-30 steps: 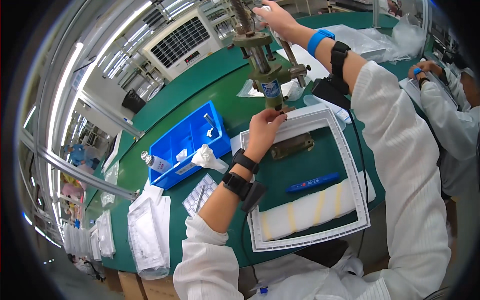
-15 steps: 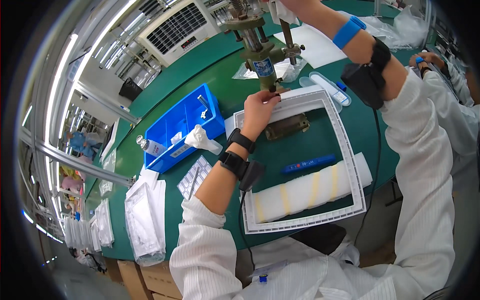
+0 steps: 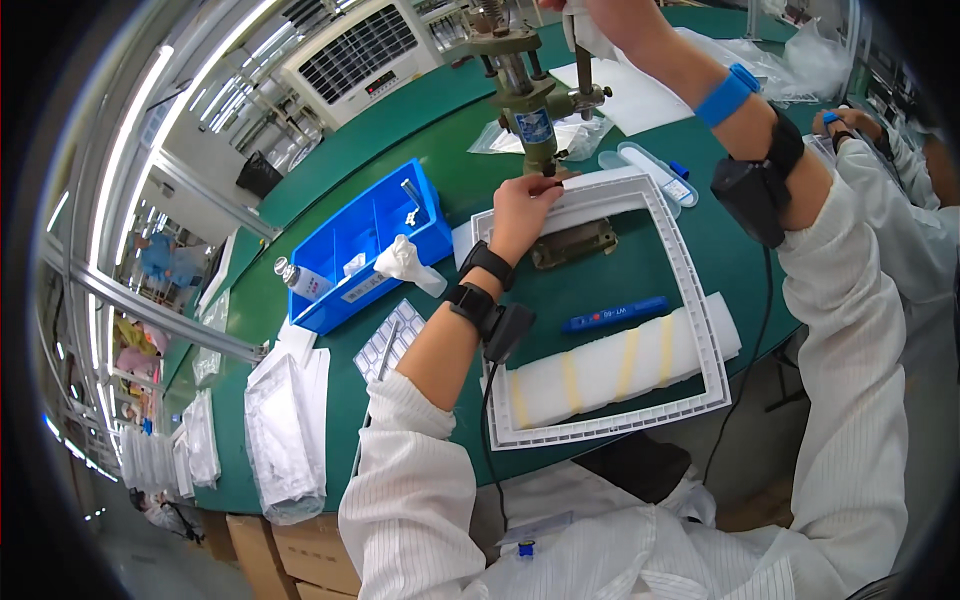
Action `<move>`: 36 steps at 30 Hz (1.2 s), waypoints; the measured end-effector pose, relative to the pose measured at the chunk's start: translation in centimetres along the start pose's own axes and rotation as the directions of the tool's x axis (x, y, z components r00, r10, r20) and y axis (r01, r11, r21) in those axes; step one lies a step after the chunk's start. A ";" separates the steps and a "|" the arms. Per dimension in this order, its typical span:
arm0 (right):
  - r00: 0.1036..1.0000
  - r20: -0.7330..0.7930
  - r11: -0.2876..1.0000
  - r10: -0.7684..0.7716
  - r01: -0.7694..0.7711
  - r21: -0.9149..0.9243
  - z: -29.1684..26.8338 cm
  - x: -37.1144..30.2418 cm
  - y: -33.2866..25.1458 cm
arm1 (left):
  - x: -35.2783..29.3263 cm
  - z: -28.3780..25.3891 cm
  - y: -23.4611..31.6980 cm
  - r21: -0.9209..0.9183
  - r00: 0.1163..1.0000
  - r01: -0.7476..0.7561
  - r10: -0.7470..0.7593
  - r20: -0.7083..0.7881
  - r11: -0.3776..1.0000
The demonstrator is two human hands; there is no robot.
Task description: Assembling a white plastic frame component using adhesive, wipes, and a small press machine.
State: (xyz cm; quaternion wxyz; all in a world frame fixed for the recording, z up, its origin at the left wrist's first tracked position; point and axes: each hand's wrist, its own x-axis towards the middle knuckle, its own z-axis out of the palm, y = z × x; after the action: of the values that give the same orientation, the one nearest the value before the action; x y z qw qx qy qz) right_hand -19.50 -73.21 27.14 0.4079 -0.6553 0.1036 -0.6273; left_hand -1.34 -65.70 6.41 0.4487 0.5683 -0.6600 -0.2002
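A white rectangular frame (image 3: 672, 262) lies under the tip of a green hand press (image 3: 535, 125). My left hand (image 3: 522, 212) is at the frame's far left bar, right beside the press tip. Its thumb and fingers are pinched together, with a small dark spot at the fingertips; what exactly they grip is hard to make out. At the top edge of the picture my right hand (image 3: 612, 18), partly cut off, is closed around the press lever, which is wrapped in white cloth (image 3: 588, 38).
Inside the frame's opening show a metal block (image 3: 575, 245), a blue marker (image 3: 615, 315) and a white foam roll (image 3: 600, 370). A blue divided bin (image 3: 345, 312) stands left, with a bottle (image 3: 303, 280). Bagged parts (image 3: 287, 430) lie near left. A co-worker's hand (image 3: 855, 125) is at right.
My right forearm has shifted slightly right and down. My left hand keeps its place beside the press tip. The whole view has moved a little.
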 end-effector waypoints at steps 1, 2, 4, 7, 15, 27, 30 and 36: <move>0.997 0.025 0.997 -0.076 0.076 0.009 -0.2 -0.6 -0.1 | 0.0 0.1 0.1 -0.004 1.000 -0.011 0.011 0.005 1.000; 0.987 0.050 0.988 -0.151 0.151 0.021 -0.4 -1.2 -0.1 | -0.1 0.1 0.1 -0.009 1.000 -0.009 0.009 0.003 1.000; 0.983 0.051 0.984 -0.178 0.177 0.029 -0.2 -3.2 -0.8 | -0.3 0.1 0.3 0.017 0.999 -0.028 0.029 -0.030 0.999; 0.967 0.051 0.962 -0.250 0.254 -0.101 0.4 -6.6 -2.3 | -0.8 -0.8 0.1 0.000 0.998 -0.004 0.004 -0.055 1.000; 0.978 -0.006 0.975 -0.206 0.205 -0.091 0.8 -9.6 -2.9 | -1.0 -0.6 0.2 0.007 0.998 -0.008 0.008 -0.066 1.000; 0.972 0.014 0.948 -0.236 0.234 -0.214 -0.5 -13.3 -1.7 | -0.3 0.0 -0.8 0.071 0.991 -0.084 0.091 -0.096 0.994; 0.976 0.007 0.952 -0.218 0.215 -0.216 -0.4 -13.2 -1.8 | -0.3 0.1 -1.1 0.068 0.988 -0.087 0.095 -0.119 0.994; 0.975 0.014 0.942 -0.220 0.216 -0.259 -0.3 -14.2 -1.7 | -0.3 -0.1 -1.0 0.073 0.989 -0.071 0.080 -0.121 0.995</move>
State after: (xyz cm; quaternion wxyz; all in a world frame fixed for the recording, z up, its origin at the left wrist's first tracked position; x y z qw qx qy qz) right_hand -23.15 -63.07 17.72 0.2464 -0.7057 0.1145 -0.6544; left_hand -0.75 -65.64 5.57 0.4764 0.5692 -0.6584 -0.1244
